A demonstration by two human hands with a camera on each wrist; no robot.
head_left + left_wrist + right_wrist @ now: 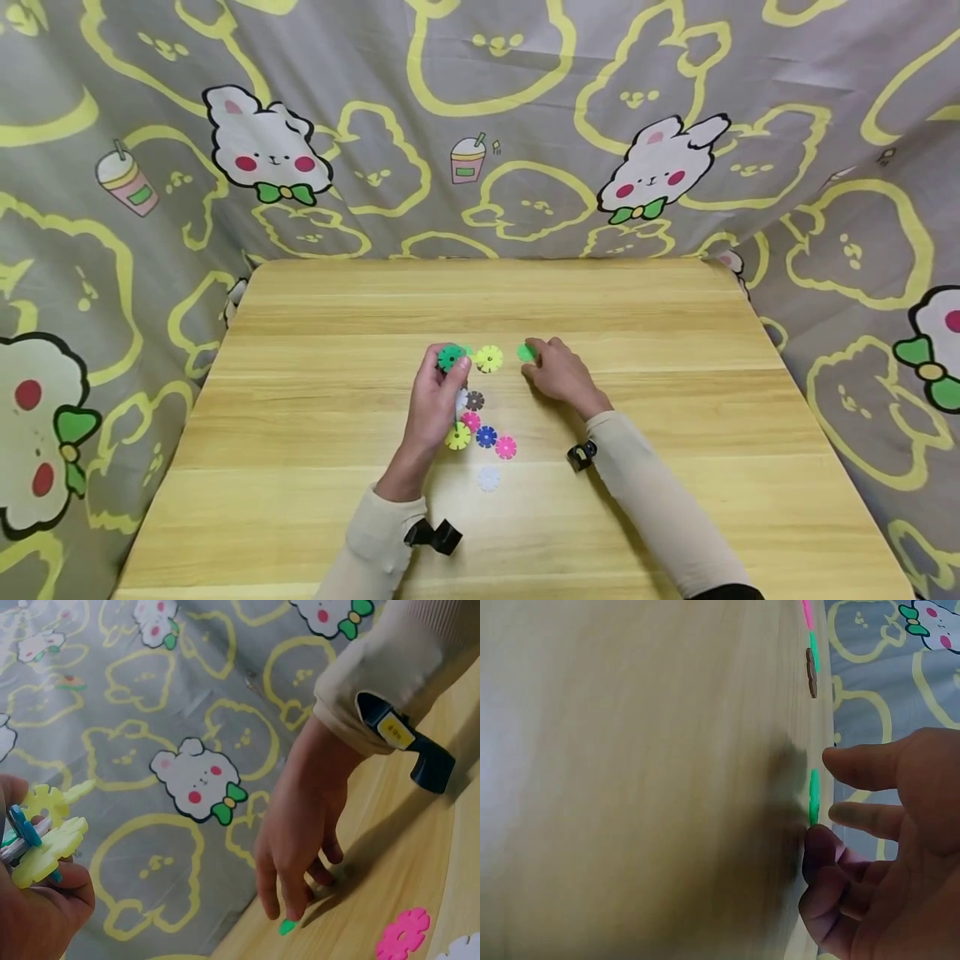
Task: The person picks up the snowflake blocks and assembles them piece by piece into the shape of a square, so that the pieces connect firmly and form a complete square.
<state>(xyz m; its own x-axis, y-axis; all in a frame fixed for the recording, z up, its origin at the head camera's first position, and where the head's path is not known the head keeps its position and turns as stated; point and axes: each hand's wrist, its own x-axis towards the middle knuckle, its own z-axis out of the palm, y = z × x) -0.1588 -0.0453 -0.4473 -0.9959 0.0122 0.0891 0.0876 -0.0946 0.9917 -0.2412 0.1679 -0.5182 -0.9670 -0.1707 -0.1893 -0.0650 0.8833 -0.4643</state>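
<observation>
My left hand (435, 404) grips a cluster of interlocked plastic snowflake discs (52, 851), with yellow, blue and whitish pieces showing in the left wrist view. A dark green disc (452, 358) shows by its fingertips in the head view; the palm side hides part of the cluster. On the tabletop lies a light green disc (527, 353), with my right hand (564, 375) reaching down over it. Bent fingers (821, 847) of that hand are right at the disc's edge, while the thumb stands apart from it.
On the wooden table (300, 475), nearer my body, lie loose discs: a brown one (475, 401), a blue one (486, 436), a pink one (506, 447) and a white one (489, 478). A patterned curtain (540, 192) encloses the back and sides.
</observation>
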